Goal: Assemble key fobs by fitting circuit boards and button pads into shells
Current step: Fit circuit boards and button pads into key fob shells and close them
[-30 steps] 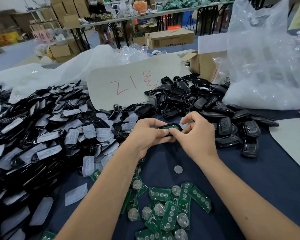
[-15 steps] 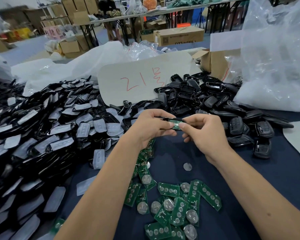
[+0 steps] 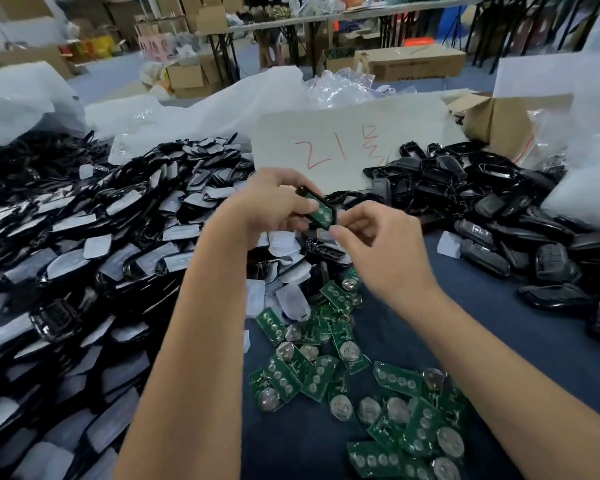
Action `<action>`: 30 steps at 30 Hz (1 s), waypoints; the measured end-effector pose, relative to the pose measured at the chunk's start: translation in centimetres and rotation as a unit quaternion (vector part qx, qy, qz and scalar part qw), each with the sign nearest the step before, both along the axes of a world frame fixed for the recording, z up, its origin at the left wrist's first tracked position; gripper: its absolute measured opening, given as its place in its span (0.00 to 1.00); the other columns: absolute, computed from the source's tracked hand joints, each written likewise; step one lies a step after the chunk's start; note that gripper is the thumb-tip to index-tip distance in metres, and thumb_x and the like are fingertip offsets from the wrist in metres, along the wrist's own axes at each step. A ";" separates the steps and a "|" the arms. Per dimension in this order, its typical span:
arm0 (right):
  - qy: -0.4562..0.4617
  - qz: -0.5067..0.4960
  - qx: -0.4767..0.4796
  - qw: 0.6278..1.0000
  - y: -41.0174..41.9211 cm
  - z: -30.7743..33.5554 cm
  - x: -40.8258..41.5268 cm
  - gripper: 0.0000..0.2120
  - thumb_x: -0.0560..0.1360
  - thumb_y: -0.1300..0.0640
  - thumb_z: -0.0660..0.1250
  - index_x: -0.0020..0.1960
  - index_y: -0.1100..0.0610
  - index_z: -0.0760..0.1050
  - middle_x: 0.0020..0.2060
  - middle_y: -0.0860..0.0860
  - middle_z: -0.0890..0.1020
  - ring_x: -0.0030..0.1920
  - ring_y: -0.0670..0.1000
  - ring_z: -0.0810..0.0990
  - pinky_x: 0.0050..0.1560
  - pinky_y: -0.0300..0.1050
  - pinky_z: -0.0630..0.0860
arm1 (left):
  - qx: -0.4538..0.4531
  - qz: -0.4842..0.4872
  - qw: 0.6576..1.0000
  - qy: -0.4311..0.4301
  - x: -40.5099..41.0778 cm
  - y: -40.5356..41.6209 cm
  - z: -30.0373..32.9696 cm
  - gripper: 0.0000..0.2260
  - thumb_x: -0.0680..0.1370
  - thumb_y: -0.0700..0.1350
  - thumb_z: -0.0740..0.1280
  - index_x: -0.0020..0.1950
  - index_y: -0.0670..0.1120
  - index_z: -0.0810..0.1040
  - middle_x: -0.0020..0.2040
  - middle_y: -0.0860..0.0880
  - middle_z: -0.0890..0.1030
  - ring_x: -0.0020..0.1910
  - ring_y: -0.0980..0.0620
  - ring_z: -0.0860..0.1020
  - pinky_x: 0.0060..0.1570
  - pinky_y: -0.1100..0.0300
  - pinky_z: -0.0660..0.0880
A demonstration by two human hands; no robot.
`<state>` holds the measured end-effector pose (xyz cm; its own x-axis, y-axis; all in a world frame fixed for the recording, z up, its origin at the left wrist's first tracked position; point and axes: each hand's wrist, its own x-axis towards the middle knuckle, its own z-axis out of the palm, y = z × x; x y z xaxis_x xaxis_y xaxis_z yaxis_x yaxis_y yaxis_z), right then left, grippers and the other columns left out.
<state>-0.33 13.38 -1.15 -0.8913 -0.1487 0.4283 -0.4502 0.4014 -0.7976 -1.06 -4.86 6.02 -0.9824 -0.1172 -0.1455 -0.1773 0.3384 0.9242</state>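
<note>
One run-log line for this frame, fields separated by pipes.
step: board into shell | left hand: holds black shell with green circuit board | right hand: fingers at shell's edge | spare boards: loose on blue cloth

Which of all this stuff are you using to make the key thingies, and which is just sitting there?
For the job:
- left hand holding black shell with green board
- right hand
- loose green boards
- shell pile
- black parts pile

Just lying about:
- cardboard sign
- plastic bags
- cardboard box
</note>
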 end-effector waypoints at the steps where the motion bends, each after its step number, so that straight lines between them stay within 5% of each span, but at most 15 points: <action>1: 0.043 0.028 0.059 0.997 -1.3 0.2 0.1 0.03 0.77 0.56 0.75 0.51 0.55 0.84 0.42 0.48 0.85 0.42 0.48 0.82 0.48 0.50 0.81 | -0.025 0.039 0.999 0.007 0.1 -1.8 0.2 0.09 0.79 0.33 0.70 0.48 0.46 0.85 0.45 0.44 0.82 0.31 0.51 0.78 0.35 0.63 0.82; 3: 0.131 0.093 0.176 0.971 -3.8 0.8 -0.2 0.09 0.79 0.62 0.71 0.59 0.57 0.83 0.51 0.51 0.84 0.53 0.53 0.78 0.57 0.52 0.76 | -0.078 0.130 0.988 0.022 0.3 -5.3 0.4 0.12 0.80 0.34 0.68 0.48 0.50 0.85 0.45 0.46 0.81 0.32 0.51 0.77 0.32 0.62 0.79; 9: 0.260 0.220 0.401 0.850 -10.3 2.5 -2.0 0.29 0.81 0.69 0.61 0.79 0.52 0.68 0.76 0.46 0.72 0.74 0.56 0.64 0.68 0.49 0.70 | -0.158 0.327 0.932 0.014 1.4 -12.4 -1.5 0.10 0.76 0.42 0.75 0.55 0.43 0.79 0.50 0.39 0.83 0.49 0.38 0.84 0.54 0.44 0.82; 12: 0.254 0.249 0.435 0.827 -11.6 2.6 -2.5 0.27 0.83 0.67 0.59 0.79 0.49 0.70 0.74 0.44 0.74 0.74 0.55 0.64 0.66 0.54 0.73 | -0.156 0.356 0.921 0.029 1.6 -12.9 -1.8 0.10 0.75 0.43 0.74 0.43 0.46 0.74 0.45 0.39 0.82 0.42 0.39 0.82 0.50 0.45 0.81; 18: 0.280 0.224 0.424 0.832 -12.3 2.5 -2.2 0.16 0.84 0.55 0.65 0.68 0.43 0.80 0.61 0.38 0.83 0.68 0.50 0.69 0.59 0.50 0.73 | -0.063 0.363 0.926 0.084 0.9 -12.1 -1.7 0.08 0.73 0.40 0.74 0.41 0.48 0.75 0.48 0.41 0.84 0.44 0.42 0.86 0.52 0.46 0.84; 21: 0.290 0.188 0.352 0.870 -10.3 2.4 -1.6 0.13 0.83 0.55 0.67 0.66 0.49 0.83 0.58 0.43 0.85 0.65 0.54 0.72 0.58 0.52 0.73 | -0.053 0.354 0.925 0.126 0.8 -11.1 -1.6 0.09 0.76 0.41 0.73 0.42 0.52 0.77 0.48 0.46 0.83 0.35 0.52 0.83 0.41 0.57 0.83; 25: 0.190 0.052 0.091 0.976 -3.6 1.0 -1.1 0.07 0.80 0.62 0.70 0.56 0.60 0.86 0.49 0.51 0.84 0.55 0.55 0.75 0.54 0.43 0.72 | 0.007 0.248 0.958 0.141 0.5 -7.3 -0.7 0.06 0.78 0.39 0.74 0.48 0.49 0.83 0.46 0.48 0.82 0.27 0.59 0.79 0.32 0.66 0.78; 28: 0.058 -0.035 -0.042 0.997 2.7 -0.5 -1.1 0.12 0.81 0.59 0.69 0.39 0.49 0.80 0.38 0.43 0.77 0.42 0.42 0.74 0.43 0.39 0.70 | 0.026 0.070 0.993 0.087 -0.3 -1.8 -0.7 0.07 0.77 0.39 0.76 0.54 0.44 0.83 0.45 0.44 0.86 0.34 0.52 0.81 0.37 0.63 0.79; 30: -0.008 -0.077 -0.137 0.988 6.3 -1.2 -1.2 0.14 0.80 0.56 0.69 0.37 0.59 0.76 0.33 0.46 0.74 0.37 0.44 0.70 0.41 0.45 0.68 | 0.003 -0.041 0.997 0.071 -0.7 2.8 -1.6 0.08 0.76 0.41 0.77 0.53 0.45 0.82 0.37 0.48 0.86 0.33 0.53 0.80 0.36 0.62 0.79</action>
<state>-1.56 19.66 -2.40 -0.9012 0.1092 0.4195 -0.3870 0.2329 -0.8922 -1.76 -2.06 4.44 -0.9994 -0.0342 -0.0050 -0.0164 0.3404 0.9401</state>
